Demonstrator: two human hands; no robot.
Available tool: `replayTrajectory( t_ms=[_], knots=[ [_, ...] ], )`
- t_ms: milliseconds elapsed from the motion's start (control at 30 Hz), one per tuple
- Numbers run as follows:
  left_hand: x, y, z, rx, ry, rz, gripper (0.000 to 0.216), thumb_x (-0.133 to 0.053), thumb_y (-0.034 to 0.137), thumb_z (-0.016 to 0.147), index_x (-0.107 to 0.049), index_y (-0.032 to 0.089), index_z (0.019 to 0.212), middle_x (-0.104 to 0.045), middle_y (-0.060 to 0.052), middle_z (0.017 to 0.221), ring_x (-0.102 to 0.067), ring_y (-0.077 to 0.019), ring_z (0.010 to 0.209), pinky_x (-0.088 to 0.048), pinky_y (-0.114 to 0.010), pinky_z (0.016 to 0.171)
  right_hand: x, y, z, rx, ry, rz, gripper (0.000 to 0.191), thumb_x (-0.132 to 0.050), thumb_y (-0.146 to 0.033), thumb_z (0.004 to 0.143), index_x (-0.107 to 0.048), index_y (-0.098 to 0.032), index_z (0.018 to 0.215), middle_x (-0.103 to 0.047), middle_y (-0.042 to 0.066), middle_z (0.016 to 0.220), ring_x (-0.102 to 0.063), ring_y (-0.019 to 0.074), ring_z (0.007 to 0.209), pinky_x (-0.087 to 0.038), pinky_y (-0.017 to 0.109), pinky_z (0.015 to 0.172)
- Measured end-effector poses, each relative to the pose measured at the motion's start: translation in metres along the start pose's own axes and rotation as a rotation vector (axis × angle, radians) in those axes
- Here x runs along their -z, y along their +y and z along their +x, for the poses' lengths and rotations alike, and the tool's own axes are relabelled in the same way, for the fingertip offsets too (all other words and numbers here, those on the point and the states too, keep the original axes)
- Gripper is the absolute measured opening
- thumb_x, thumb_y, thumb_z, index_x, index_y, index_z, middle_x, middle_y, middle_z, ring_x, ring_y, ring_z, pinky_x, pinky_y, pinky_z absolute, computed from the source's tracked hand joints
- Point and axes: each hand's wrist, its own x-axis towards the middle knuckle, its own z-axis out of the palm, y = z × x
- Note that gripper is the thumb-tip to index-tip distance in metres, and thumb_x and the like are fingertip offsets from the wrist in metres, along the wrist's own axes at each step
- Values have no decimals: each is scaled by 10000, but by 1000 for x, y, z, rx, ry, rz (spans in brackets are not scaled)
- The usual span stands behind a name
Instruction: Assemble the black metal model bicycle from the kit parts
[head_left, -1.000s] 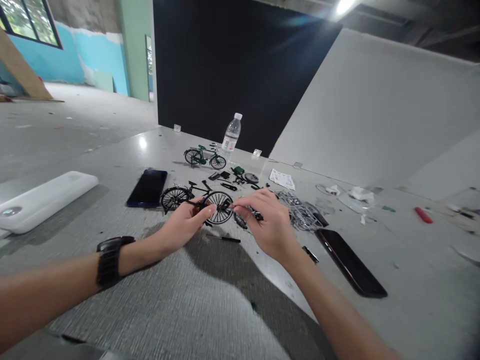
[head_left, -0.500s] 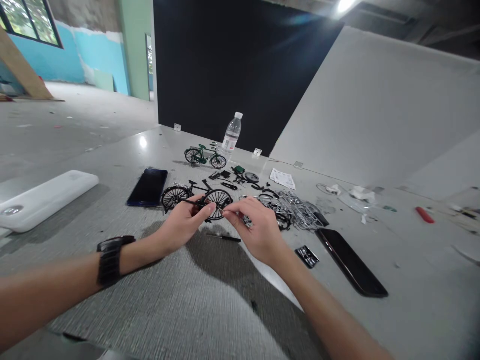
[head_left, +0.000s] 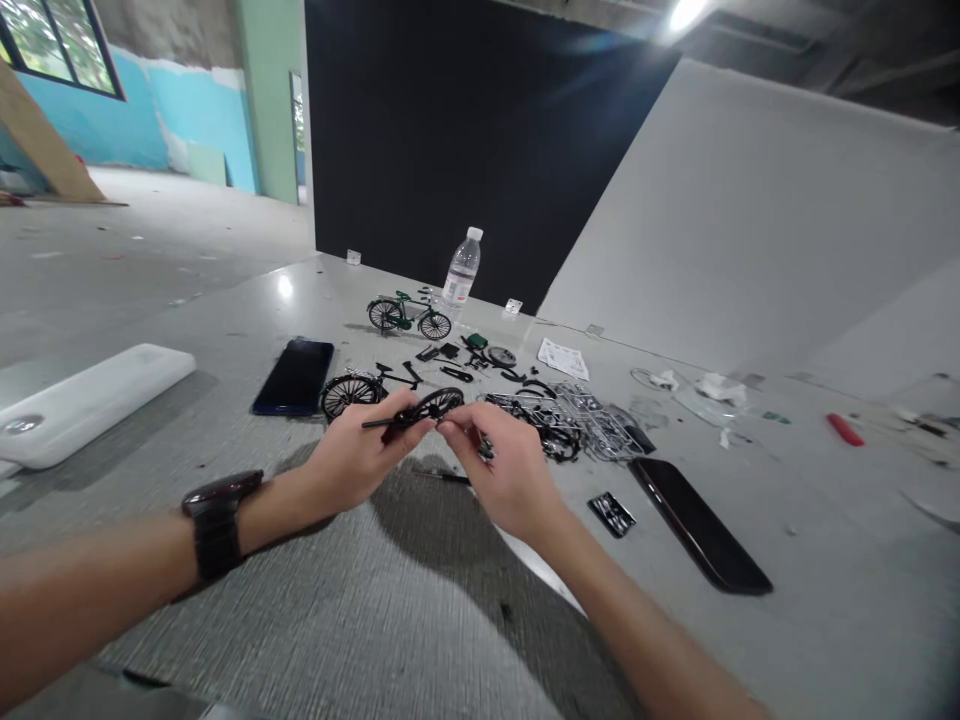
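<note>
A black model bicycle [head_left: 375, 392] is tilted up off the grey table [head_left: 390, 600]. My left hand [head_left: 360, 455] pinches its frame near the front wheel [head_left: 440, 403]. My right hand [head_left: 499, 470] is closed too, its fingertips meeting the left hand's at the wheel and pinching a small dark part I cannot name. A thin black screwdriver [head_left: 448, 477] lies on the table under my hands. Loose black parts [head_left: 480, 357] and clear plastic sprues [head_left: 592, 415] lie just beyond.
A finished green model bicycle [head_left: 409, 315] and a water bottle [head_left: 460, 268] stand further back. One dark phone [head_left: 295, 376] lies left, another [head_left: 701, 525] right, beside a small black packet [head_left: 613, 513]. A white case [head_left: 86, 400], a leaflet [head_left: 564, 358] and a red tool [head_left: 844, 429] are also there.
My right hand has come left from the parts pile to meet my left hand. The black bicycle's front end has been lifted and tilted off the table.
</note>
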Motion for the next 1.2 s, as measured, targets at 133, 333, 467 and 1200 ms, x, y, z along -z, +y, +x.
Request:
replayTrajectory(
  t_ms=[133, 333, 467, 1200],
  knots=[
    [0, 1, -1, -48, -9, 61, 217, -508, 439, 1015, -527, 229, 963, -486, 70, 631, -455, -123, 546, -331, -251, 563, -4, 5, -2, 38, 46, -44, 157, -540, -286, 1025, -642, -196, 946, -696, 47, 835, -628, 191, 782, -468, 314, 707],
    [7, 4, -1, -225, -1, 161, 215, -487, 403, 1038, -571, 208, 1007, -633, 1, 781, -544, -137, 636, -379, -260, 602, -7, 8, -5, 171, 135, -210, 108, -556, -248, 1017, -646, -201, 981, -719, 62, 884, -618, 218, 842, -458, 353, 768],
    [12, 5, 0, -375, 31, 310, 236, -473, 392, 1047, -589, 192, 1002, -633, -2, 718, -520, -133, 572, -348, -260, 552, -5, 6, -7, 291, 182, -323, 67, -586, -192, 993, -650, -212, 989, -729, 44, 857, -613, 203, 798, -437, 353, 756],
    [24, 2, 4, -690, 58, 650, 236, -482, 326, 1046, -641, 177, 956, -616, -9, 679, -509, -152, 550, -356, -292, 529, -6, 3, -8, 362, 390, -332, 132, -636, -166, 944, -530, -246, 947, -684, 29, 789, -606, 192, 706, -461, 358, 710]
  ],
)
